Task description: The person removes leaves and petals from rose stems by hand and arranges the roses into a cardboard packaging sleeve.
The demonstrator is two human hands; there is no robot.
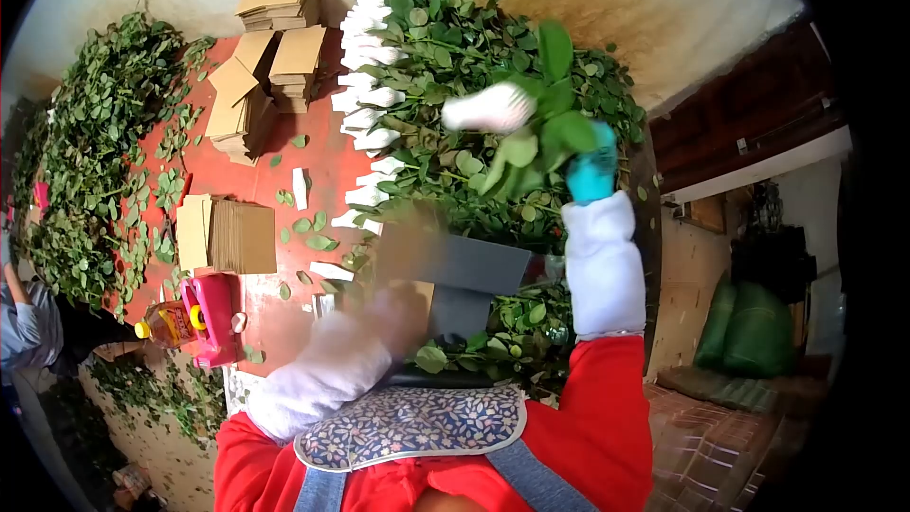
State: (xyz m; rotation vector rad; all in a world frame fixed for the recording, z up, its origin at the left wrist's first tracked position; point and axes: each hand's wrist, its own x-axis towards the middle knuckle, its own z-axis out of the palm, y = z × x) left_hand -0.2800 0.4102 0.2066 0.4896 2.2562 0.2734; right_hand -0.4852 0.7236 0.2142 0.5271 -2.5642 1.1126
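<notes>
On the right, my right hand (594, 169), in a teal glove, is closed around a leafy flower stem (540, 137) held up over the pile of greenery. A white wrapped head (490, 108) tips that stem and points left; both are slightly blurred. My left hand (398, 315) is smeared by motion in front of my chest, so its fingers do not show. Near it are a blurred brown cardboard piece (409, 239) and a dark grey block-like stand (483, 263). Beyond lies a row of stems with white wrapped heads (374, 118), their leaves (455, 66) to the right.
Folded cardboard stacks (242, 237) sit on the red table (318, 171), with more cardboard (294, 62) at the back. A pink container (218, 320) and a yellow-capped bottle (167, 325) stand at the left. Another leafy heap (95, 152) covers the far left; a person's sleeve (28, 327) shows there.
</notes>
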